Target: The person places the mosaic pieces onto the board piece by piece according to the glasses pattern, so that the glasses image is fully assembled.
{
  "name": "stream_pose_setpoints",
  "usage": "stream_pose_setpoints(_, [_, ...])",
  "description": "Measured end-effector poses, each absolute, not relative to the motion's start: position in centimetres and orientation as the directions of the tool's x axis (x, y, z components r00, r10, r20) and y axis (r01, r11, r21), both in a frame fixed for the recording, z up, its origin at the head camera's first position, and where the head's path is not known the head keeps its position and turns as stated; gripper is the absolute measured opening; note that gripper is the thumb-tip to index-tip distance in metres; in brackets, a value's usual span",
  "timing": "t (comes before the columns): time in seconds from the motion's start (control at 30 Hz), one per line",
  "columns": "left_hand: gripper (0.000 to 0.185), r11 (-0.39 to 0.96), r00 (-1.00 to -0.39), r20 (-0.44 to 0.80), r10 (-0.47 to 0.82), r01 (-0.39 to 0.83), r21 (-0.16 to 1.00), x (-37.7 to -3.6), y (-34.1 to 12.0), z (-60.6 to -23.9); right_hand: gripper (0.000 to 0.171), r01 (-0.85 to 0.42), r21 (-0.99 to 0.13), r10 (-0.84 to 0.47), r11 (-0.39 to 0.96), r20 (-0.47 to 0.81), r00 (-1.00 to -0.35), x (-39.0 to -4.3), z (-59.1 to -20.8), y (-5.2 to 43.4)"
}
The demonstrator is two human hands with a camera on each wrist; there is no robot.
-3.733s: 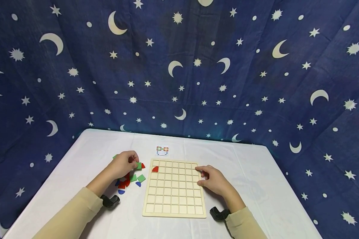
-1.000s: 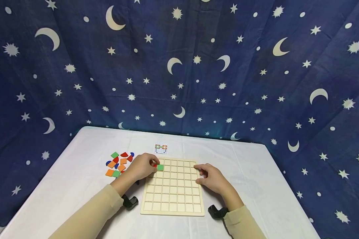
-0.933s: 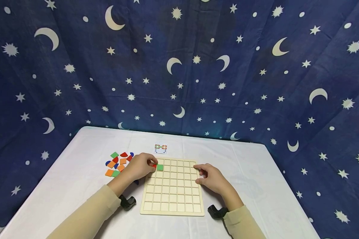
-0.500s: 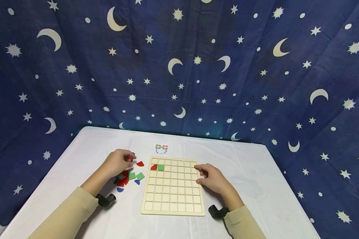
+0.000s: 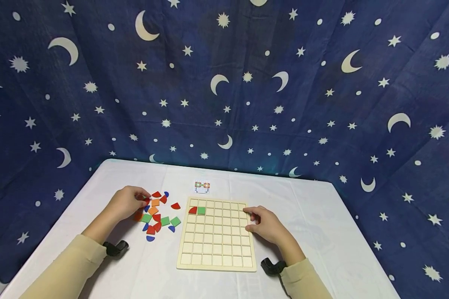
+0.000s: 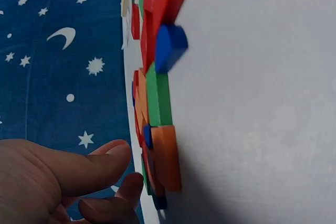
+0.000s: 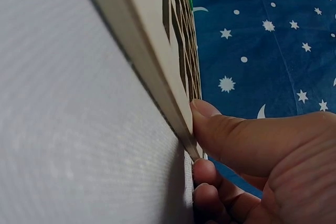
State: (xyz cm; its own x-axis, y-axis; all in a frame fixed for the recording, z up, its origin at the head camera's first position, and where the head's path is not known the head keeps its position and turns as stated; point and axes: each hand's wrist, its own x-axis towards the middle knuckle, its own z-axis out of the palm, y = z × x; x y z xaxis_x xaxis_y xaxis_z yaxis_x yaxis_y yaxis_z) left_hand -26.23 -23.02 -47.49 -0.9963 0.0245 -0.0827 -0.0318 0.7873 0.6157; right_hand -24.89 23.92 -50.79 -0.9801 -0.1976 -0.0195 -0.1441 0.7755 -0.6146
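Observation:
My left hand (image 5: pixel 126 203) is over the left side of a spread of flat coloured pieces. Its thumb and forefinger stand apart with nothing visible between them in the left wrist view, close to an orange square (image 6: pixel 166 158) and a green piece (image 6: pixel 146 174). My right hand (image 5: pixel 265 224) holds the right rim of a pale wooden grid board (image 5: pixel 217 241); its thumb (image 7: pixel 218 132) lies on the rim, other fingers curled beside the edge. On the board, a red quarter-circle (image 5: pixel 193 210) and a green square (image 5: pixel 201 210) sit side by side in the second row.
A small pattern card (image 5: pixel 202 187) lies behind the board. Between left hand and board are red quarter-circles (image 5: pixel 175 206), green squares (image 5: pixel 165 221), orange squares (image 5: pixel 153 210) and blue rounded segments (image 5: pixel 150 238). A star-patterned blue cloth (image 5: pixel 224 83) hangs behind the white table (image 5: pixel 303 207).
The green square went from my left hand into the cell right of the red quarter-circle. My left hand then moved back left over the loose pieces. The right hand stays at the rim.

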Motion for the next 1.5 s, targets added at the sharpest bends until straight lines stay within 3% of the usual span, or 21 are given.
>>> stream_pose_setpoints(0.4, [0.031,0.812,-0.995,-0.100,0.017,-0.045,0.582,-26.7,-23.2,-48.0,0.057,-0.144,-0.612,-0.200,0.778,-0.025,-0.979,-24.9,-50.5,23.9])
stream_pose_setpoints(0.83, [0.014,0.795,-0.997,-0.083,-0.005,-0.054,0.604,-26.8,-22.7,-48.5,0.056,-0.153,-0.614,-0.205,0.774,-0.015,-0.979,-25.1,-50.7,24.0])
stream_pose_setpoints(1.17, [0.011,0.757,-0.995,-0.099,0.001,-0.064,0.650,-26.7,-22.2,-48.0,0.057,-0.146,-0.624,-0.202,0.768,-0.020,-0.979,-25.0,-50.7,23.9])
stream_pose_setpoints(1.5, [0.016,0.655,-0.992,-0.117,0.047,-0.058,0.754,-26.4,-18.6,-46.6,0.057,-0.148,-0.622,-0.204,0.769,-0.020,-0.979,-24.9,-50.8,24.1])
